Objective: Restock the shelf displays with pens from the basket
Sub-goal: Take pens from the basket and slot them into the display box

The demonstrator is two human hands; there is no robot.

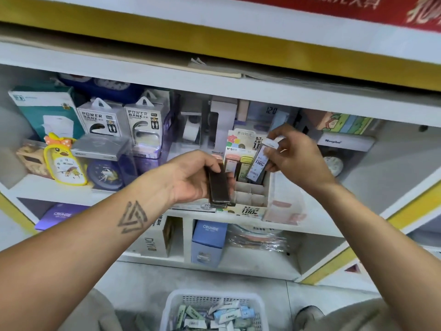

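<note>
1. Dark pen packs (219, 185) sit gripped in my left hand (191, 177), near the cardboard display (250, 187).
2. My right hand (293, 158) pinches a labelled pack (257, 163) over the display's far-right slot.
3. Basket (212, 311) waits below.

Two power banks (100, 118), three clocks (65, 163)

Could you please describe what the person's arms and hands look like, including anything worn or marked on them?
Both forearms are bare, with no sleeves, watch or bracelet visible. The left forearm carries a dark tattoo of interlocking triangles drawn in thick outline, a little below the wrist. The left hand and right hand wear no gloves, and no rings are visible on the fingers that show.
</note>
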